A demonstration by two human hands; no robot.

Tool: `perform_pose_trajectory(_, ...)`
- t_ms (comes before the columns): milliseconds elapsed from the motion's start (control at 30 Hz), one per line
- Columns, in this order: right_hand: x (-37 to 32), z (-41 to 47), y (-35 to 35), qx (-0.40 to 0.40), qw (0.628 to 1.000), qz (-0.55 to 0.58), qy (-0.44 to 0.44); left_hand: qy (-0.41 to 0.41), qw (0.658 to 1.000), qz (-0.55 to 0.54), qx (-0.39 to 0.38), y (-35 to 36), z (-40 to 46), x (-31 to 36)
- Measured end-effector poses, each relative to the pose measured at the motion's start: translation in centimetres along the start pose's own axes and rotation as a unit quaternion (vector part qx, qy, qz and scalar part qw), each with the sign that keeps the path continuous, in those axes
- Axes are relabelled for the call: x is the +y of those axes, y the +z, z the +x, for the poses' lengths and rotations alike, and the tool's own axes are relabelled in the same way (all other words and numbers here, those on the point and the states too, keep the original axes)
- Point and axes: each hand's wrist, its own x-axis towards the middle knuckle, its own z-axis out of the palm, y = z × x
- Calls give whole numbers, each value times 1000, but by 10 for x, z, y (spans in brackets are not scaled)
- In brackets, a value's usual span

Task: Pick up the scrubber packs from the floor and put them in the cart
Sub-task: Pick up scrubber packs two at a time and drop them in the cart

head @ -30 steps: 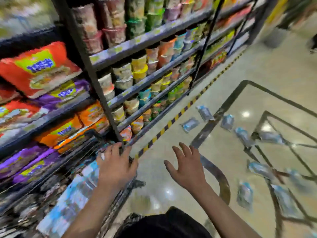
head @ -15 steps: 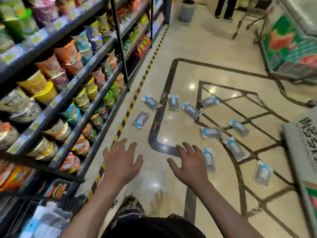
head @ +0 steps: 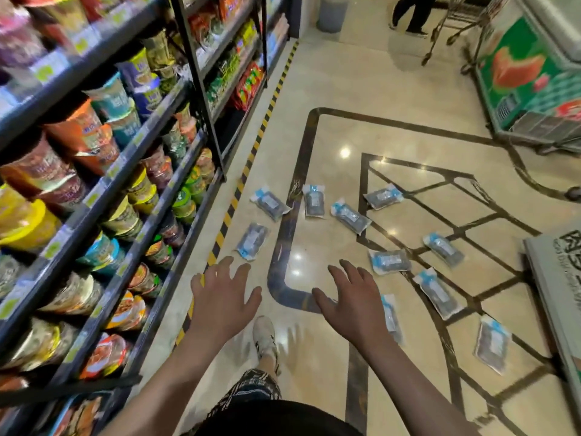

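Note:
Several scrubber packs, clear bags with blue tops and dark contents, lie scattered on the shiny floor ahead. The nearest to my left hand (head: 224, 298) is a pack (head: 252, 241) just beyond its fingertips. Another pack (head: 391, 317) lies partly hidden under my right hand (head: 349, 297). More packs lie farther out (head: 314, 201) and to the right (head: 492, 343). Both hands hover above the floor with fingers spread, holding nothing. The cart is out of view.
Shelves of cup noodles (head: 103, 190) run along the left, edged by a yellow-black floor stripe (head: 231, 209). A grey box (head: 556, 297) juts in at right. A green freezer (head: 531, 73) and a person's legs (head: 412, 14) stand at the back.
My view swung right, away from the cart and shelves, toward the packs on the floor. Both hands left the cart and moved forward, open, closer to the packs.

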Motion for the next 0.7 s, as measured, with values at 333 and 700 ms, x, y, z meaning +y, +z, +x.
perform_pose_trajectory(333, -25, 178, -9, 9, 999, -34, -24, 0, 1000, -12, -15, -35, 171, -28)
perform_pose_trajectory(700, -21, 326, -6, -36, 997, -47, -58, -21, 1000, -1, 16, -34, 304, -39)
